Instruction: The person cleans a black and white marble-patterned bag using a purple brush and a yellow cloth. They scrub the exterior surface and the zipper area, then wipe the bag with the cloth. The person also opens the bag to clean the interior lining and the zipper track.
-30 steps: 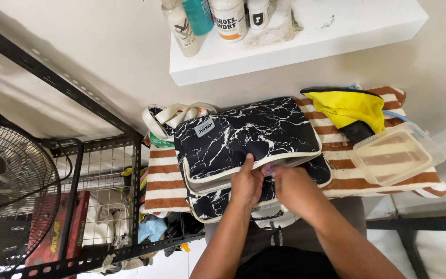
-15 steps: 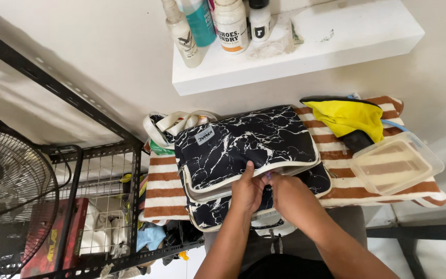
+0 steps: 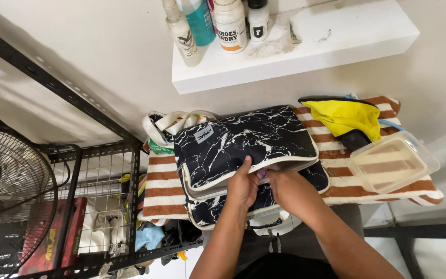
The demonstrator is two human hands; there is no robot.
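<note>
Both hands sit together at the front edge of a black marble-print laptop bag (image 3: 243,144), about dead centre of the view. The left hand (image 3: 242,187) lies on the bag's open edge with the thumb pointing up toward 12 o'clock, pressing on the top flap, and the right hand (image 3: 287,188) is right beside it at 3 o'clock, fingers tucked into the gap between the upper flap and the lower half; can't tell if it's actually pinching anything in there, something small and purplish peeks out between the two hands but it's too tiny to call. The bag lies on a brown and white striped cloth (image 3: 161,191) that covers the table, and a pale strap or handle loops out from under it near 10 o'clock. Off at 2 o'clock from the hands there's a yellow and black cloth item (image 3: 347,116), and just below it at 3 o'clock a clear plastic container (image 3: 393,165) lies on the stripes. Up at 12 o'clock a white wall shelf (image 3: 305,51) carries a row of bottles (image 3: 218,23). Out at 9 o'clock stands a black wire rack (image 3: 99,206) stuffed with odds and ends, and a black fan (image 3: 6,201) is at the far left edge.
</note>
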